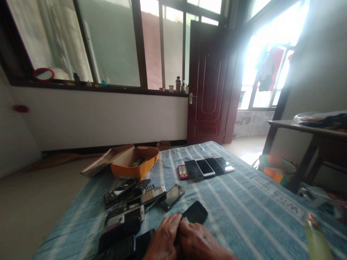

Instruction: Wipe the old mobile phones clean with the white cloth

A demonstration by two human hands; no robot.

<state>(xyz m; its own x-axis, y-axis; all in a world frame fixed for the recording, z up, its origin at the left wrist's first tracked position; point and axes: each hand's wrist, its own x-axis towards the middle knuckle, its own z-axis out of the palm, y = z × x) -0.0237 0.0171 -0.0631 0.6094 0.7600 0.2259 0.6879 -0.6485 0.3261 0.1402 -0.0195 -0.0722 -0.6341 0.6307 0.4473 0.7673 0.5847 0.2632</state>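
here the left hand [166, 234] and right hand [199, 239] curl together, just beside the black rounded-corner phone [195, 212] on blue striped cloth [252, 213]; any grip, can't tell! five flat handsets [205, 168] already lined up, jumbled black-and-silver phones [153, 195] unaligned near the orange cardboard box [132, 171].

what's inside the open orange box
At least one dark, phone-like object shows inside the orange box, partly covered by the near wall. That wall also hides much of the bottom, so whatever else may lie there cannot be seen.
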